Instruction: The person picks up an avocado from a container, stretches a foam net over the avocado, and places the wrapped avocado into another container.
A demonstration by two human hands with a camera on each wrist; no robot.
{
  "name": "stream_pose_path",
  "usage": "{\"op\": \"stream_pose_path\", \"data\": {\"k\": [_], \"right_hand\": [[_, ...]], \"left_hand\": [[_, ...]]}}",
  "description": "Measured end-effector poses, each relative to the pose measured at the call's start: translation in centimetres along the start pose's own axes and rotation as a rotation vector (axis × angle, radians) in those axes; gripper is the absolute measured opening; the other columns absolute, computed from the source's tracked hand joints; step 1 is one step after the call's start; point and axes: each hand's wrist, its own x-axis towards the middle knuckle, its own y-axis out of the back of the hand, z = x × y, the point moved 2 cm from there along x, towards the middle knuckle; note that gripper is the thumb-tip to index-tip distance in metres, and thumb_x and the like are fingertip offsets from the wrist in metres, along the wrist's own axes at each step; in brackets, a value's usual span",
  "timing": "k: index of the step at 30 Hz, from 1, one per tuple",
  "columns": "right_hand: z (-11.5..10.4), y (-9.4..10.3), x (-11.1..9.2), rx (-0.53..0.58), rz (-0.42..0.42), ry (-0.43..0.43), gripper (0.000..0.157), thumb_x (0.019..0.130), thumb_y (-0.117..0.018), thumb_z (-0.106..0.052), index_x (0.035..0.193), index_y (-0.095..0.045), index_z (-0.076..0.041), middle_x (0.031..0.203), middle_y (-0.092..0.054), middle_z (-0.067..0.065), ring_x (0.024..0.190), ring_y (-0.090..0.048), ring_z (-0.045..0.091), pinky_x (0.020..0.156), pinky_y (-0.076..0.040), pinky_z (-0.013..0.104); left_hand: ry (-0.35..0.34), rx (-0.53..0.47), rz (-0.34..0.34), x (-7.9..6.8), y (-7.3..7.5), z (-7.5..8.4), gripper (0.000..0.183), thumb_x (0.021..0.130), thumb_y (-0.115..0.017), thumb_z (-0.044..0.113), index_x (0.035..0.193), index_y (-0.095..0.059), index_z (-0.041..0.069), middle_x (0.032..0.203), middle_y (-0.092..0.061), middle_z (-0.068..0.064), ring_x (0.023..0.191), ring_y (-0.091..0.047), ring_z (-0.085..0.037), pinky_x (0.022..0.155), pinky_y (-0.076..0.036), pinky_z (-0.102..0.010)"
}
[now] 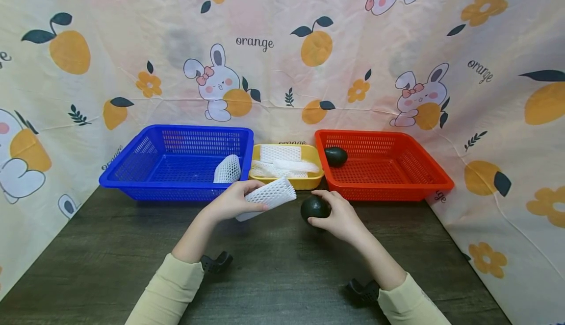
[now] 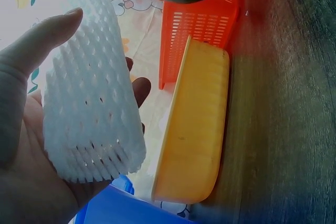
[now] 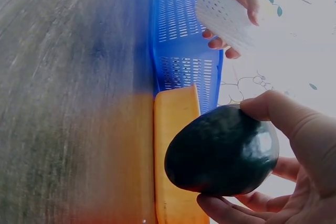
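My left hand (image 1: 236, 201) holds a white foam fruit net (image 1: 272, 195), thumb on one side and fingers behind it. In the left wrist view the net (image 2: 94, 87) looks flattened, with nothing seen inside. To its right, my right hand (image 1: 342, 217) grips a dark green avocado (image 1: 315, 207) between thumb and fingers, above the table. Its glossy skin shows close up in the right wrist view, where the avocado (image 3: 223, 150) is held apart from the net. Another avocado (image 1: 336, 157) lies at the left end of the red basket (image 1: 388, 192).
At the back, a small yellow basket (image 1: 304, 184) with several foam nets (image 1: 282, 161) stands between the red basket and a blue basket (image 1: 176, 192). A white foam net (image 1: 227, 169) sits in the blue basket's right corner; its contents are hidden. A patterned cloth (image 1: 273, 85) hangs behind.
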Motion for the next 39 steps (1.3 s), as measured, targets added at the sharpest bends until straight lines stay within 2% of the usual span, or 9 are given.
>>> {"op": "stream_pose_path", "data": {"k": [9,15,17,21,24,29,39], "right_hand": [[-0.4,0.7,-0.2,0.050,0.056,0.030,0.064,0.071,-0.084,-0.025,0.128,-0.057,-0.015,0.109,-0.057,0.007,0.093,-0.055,0.027,0.076,-0.049,0.044],[-0.6,1.1,-0.3,0.088,0.117,0.071,0.065,0.070,-0.085,-0.022,0.128,-0.055,-0.015,0.108,-0.057,0.005,0.090,-0.057,0.025,0.076,-0.049,0.043],[-0.7,1.3,-0.4,0.103,0.135,0.084,0.065,0.070,-0.086,-0.021,0.128,-0.055,-0.015,0.109,-0.056,0.005,0.088,-0.058,0.024,0.074,-0.050,0.041],[-0.8,1.6,-0.4,0.155,0.172,0.110,0.064,0.070,-0.086,-0.017,0.127,-0.055,-0.014,0.110,-0.056,0.006,0.082,-0.059,0.024,0.068,-0.052,0.035],[-0.8,1.9,-0.4,0.198,0.202,0.121,0.063,0.071,-0.085,-0.013,0.126,-0.054,-0.011,0.111,-0.057,0.008,0.085,-0.060,0.026,0.068,-0.054,0.036],[-0.9,2.4,-0.4,0.250,0.241,0.109,0.062,0.072,-0.084,-0.012,0.125,-0.051,-0.011,0.116,-0.057,0.010,0.100,-0.058,0.027,0.076,-0.053,0.041],[-1.1,2.9,-0.6,0.368,0.241,0.066,0.067,0.073,-0.083,-0.008,0.126,-0.043,-0.011,0.121,-0.054,0.013,0.098,-0.064,0.029,0.080,-0.053,0.040]], "left_hand": [[0.023,0.004,0.000,0.0,-0.1,0.1,0.043,0.082,-0.077,0.016,0.118,-0.061,0.001,0.101,-0.066,-0.006,0.087,-0.060,-0.019,0.074,-0.050,-0.035],[0.032,0.013,-0.017,-1.0,0.4,3.1,0.038,0.083,-0.074,0.010,0.116,-0.060,-0.004,0.100,-0.065,-0.009,0.086,-0.059,-0.019,0.073,-0.050,-0.034],[0.024,0.011,-0.019,-1.2,0.4,3.5,0.038,0.083,-0.074,0.010,0.116,-0.060,-0.005,0.099,-0.065,-0.009,0.086,-0.059,-0.019,0.073,-0.050,-0.034],[0.015,-0.001,-0.009,-0.6,0.2,1.5,0.042,0.082,-0.076,0.016,0.118,-0.061,-0.001,0.101,-0.065,-0.007,0.087,-0.059,-0.019,0.074,-0.049,-0.035],[0.020,-0.002,-0.005,-0.1,0.1,0.0,0.045,0.082,-0.077,0.021,0.119,-0.061,0.002,0.102,-0.065,-0.006,0.089,-0.059,-0.019,0.075,-0.049,-0.035],[0.001,0.006,-0.007,0.0,0.1,-0.1,0.043,0.081,-0.078,0.023,0.117,-0.062,0.004,0.100,-0.066,-0.004,0.088,-0.060,-0.020,0.074,-0.050,-0.035],[-0.003,0.015,-0.011,0.0,0.0,0.0,0.044,0.081,-0.077,0.023,0.117,-0.062,0.005,0.100,-0.066,-0.004,0.088,-0.060,-0.020,0.074,-0.050,-0.035]]}}
